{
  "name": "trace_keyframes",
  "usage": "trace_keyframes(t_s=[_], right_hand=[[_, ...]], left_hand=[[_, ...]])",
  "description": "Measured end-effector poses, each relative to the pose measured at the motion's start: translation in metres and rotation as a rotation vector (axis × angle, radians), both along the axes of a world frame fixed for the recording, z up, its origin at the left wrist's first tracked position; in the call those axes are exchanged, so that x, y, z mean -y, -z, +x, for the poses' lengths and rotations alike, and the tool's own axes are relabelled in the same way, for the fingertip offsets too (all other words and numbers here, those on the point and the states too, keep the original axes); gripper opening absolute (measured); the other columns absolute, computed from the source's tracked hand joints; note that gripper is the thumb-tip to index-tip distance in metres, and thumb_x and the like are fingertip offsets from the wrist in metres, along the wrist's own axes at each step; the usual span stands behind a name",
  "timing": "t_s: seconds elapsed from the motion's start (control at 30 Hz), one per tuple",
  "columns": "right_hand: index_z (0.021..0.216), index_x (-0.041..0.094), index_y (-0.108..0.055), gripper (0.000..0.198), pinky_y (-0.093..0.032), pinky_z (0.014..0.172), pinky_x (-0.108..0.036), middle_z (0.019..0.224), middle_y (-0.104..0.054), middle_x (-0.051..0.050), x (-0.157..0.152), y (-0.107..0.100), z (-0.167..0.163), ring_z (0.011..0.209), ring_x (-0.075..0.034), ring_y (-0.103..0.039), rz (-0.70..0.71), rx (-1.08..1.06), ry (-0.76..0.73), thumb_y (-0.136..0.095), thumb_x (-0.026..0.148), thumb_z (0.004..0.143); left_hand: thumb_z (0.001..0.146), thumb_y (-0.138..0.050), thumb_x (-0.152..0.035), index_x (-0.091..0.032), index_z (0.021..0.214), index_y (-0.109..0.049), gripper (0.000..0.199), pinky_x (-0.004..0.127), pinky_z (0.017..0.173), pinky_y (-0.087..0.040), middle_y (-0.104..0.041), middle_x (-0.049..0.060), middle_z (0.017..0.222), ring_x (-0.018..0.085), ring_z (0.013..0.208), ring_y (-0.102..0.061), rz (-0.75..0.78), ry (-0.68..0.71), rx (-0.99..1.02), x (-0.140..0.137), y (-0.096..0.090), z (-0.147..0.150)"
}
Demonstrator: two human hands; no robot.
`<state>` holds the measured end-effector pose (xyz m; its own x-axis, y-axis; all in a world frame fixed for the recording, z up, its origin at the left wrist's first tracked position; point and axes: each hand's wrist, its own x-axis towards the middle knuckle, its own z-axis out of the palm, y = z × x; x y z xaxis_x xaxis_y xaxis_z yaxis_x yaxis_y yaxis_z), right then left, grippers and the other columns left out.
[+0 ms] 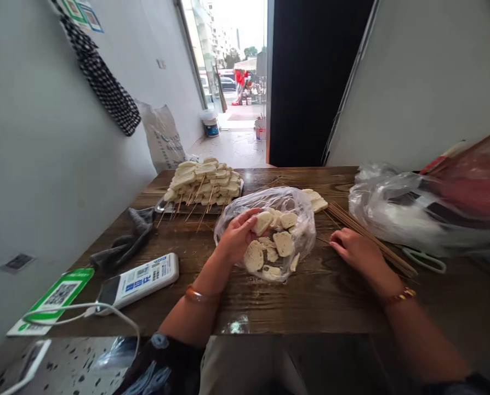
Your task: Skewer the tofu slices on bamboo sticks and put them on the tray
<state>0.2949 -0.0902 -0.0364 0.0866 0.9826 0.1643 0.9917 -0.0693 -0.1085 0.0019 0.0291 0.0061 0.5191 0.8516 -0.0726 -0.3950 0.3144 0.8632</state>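
Observation:
My left hand [237, 235] pinches a pale slice of bread [263, 223] above an open clear plastic bag [306, 236]. Inside the bag lie several more bread slices [283, 244] and broken bits. To the right, my right hand [357, 249] is closed, and a thin wooden skewer [322, 240] sticks out from its fingertips towards the bag. A bundle of wooden skewers [393, 257] runs beside and partly behind that hand. Behind the bag sit some skewered slices [315, 201]. At the back left, a tray [161, 205] bears a tall pile of skewered bread slices [206, 181].
On the left of the wooden table [294, 307] are a dark cloth [124, 241], a white payment device [146, 280] with a cable, and a green QR card [56, 299]. At right lie crumpled plastic bags [397, 203] and green-handled scissors [426, 259].

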Motion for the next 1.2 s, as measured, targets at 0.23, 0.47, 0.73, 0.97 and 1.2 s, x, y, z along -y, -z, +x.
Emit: trace_keyframes(t_s=[0.23,0.47,0.73,0.97,1.2], right_hand=[[0.080,0.020,-0.059,0.016,-0.045,0.070,-0.033,0.083,-0.065,-0.010,0.009,0.024,0.019,0.078,-0.024,-0.064,0.030,0.074,-0.041,-0.047,0.024,0.090],[0.097,0.019,-0.059,0.026,-0.046,0.070,-0.036,0.090,-0.069,-0.013,0.019,-0.006,0.024,0.080,-0.027,-0.064,0.269,-0.175,0.122,-0.040,0.036,0.091],[0.105,0.020,-0.069,0.033,-0.043,0.057,-0.028,0.095,-0.070,-0.008,-0.020,-0.051,-0.088,0.067,-0.018,-0.059,0.235,-0.672,-0.138,-0.045,0.036,0.089],[0.099,0.016,-0.071,0.032,-0.039,0.051,-0.025,0.067,-0.063,-0.003,-0.053,-0.040,-0.121,0.054,-0.014,-0.050,0.188,-0.918,-0.196,-0.049,0.033,0.085],[0.100,0.015,-0.070,0.032,-0.029,0.045,-0.023,0.055,-0.044,0.005,-0.051,-0.029,-0.102,0.048,-0.010,-0.037,0.125,-1.130,-0.092,-0.053,0.037,0.084]], left_hand=[[0.063,-0.084,-0.023,-0.012,0.100,-0.065,0.043,0.030,0.075,-0.057,-0.072,0.009,0.095,0.019,0.078,-0.071,-0.021,-0.012,0.061,0.000,0.006,0.002],[0.065,-0.083,-0.030,-0.014,0.099,-0.057,0.046,0.031,0.064,-0.059,-0.070,0.007,0.088,0.022,0.072,-0.072,-0.030,0.002,0.105,0.000,0.009,0.000],[0.064,-0.084,-0.030,-0.014,0.096,-0.058,0.044,0.024,0.056,-0.054,-0.069,0.006,0.091,0.017,0.069,-0.070,-0.028,-0.092,0.076,-0.005,0.012,-0.002],[0.061,-0.083,-0.028,-0.013,0.107,-0.062,0.053,0.019,0.052,-0.044,-0.069,0.007,0.090,0.015,0.067,-0.067,0.073,-0.173,0.002,-0.007,0.010,-0.004],[0.071,-0.070,-0.030,-0.017,0.102,-0.064,0.035,0.023,0.055,-0.043,-0.067,0.005,0.089,0.016,0.071,-0.064,0.345,-0.270,-0.356,-0.010,0.015,-0.004]])
